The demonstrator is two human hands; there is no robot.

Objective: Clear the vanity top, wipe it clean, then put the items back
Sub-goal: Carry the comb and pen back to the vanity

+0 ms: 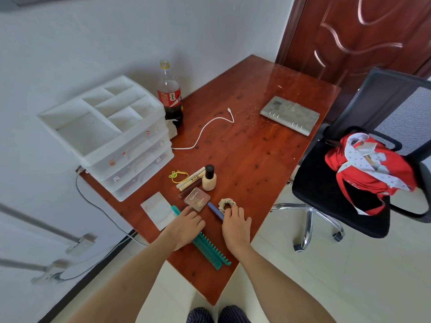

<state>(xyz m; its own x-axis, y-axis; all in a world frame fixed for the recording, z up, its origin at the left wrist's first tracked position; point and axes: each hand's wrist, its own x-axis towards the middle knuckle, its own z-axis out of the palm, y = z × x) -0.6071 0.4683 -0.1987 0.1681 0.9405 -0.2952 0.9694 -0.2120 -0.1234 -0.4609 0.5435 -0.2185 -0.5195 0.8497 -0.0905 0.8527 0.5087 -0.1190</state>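
Left hand [184, 227]: palm down, fingers straight and relaxed, lying flat over the teal comb [211, 251]; fingertips reach the edge of the eyeshadow palette [197, 198].
Right hand [235, 226]: palm down on the near end of the blue pen [215, 210]; fingertips curl at the beige scrunchie [225, 205], whether they pinch it I cannot tell.
Comb: lies flat near the front edge of the surface [256, 141], teeth showing between the two wrists, handle tip poking out past the left fingers.
White card [159, 209]: flat, just left of the left hand.
Cosmetics cluster: just beyond the hands; palette, then a cream bottle with black cap [209, 179] standing upright, slim tubes [190, 180] lying beside it, a yellow hair tie [177, 176] to their left.
Organizer [107, 134]: white plastic, three drawers, open compartments on top, at the left edge of the surface against the wall.
Cola bottle [169, 94]: upright behind the organizer, partly full.
White cable [205, 129]: loose, curving across mid-surface.
Grey binder [290, 115]: closed, flat at the far right; small specks scattered on the wood near it.
Chair [349, 183]: black office chair right of the surface, a red bag [370, 166] on its seat.
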